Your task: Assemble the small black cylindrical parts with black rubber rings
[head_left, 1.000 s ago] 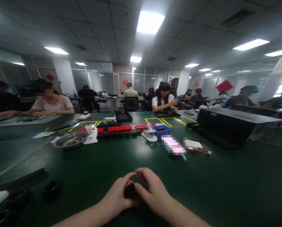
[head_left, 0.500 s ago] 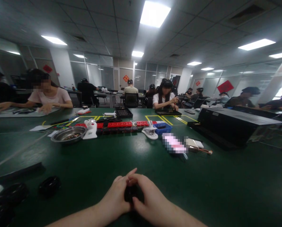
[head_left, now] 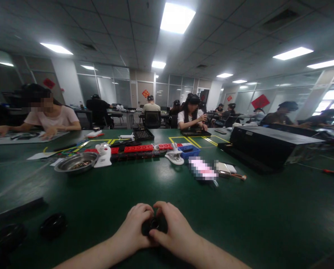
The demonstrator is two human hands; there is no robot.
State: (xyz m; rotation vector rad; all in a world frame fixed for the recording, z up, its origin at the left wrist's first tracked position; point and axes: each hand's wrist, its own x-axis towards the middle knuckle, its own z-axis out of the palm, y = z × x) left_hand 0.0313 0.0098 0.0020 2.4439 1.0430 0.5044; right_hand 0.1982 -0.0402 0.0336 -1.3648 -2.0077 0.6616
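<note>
Both my hands meet low in the middle of the view, over the green table (head_left: 268, 209). My left hand (head_left: 135, 228) and my right hand (head_left: 175, 233) are closed together round a small round black part (head_left: 152, 225), which shows only between the fingers. The fingers of both hands curl over it. Similar round black parts (head_left: 52, 225) lie on the table at the far left.
Ahead on the table stand a steel bowl (head_left: 76, 163), a white tool (head_left: 104, 157), a red strip of parts (head_left: 139, 148), a blue tray (head_left: 191, 151) and a large black case (head_left: 268, 144). A black bar (head_left: 15, 209) lies at left. Several people work at tables beyond.
My fingers have drawn in tighter over the black part; a second ago the fingertips stood raised and apart. The view has drifted slightly.
</note>
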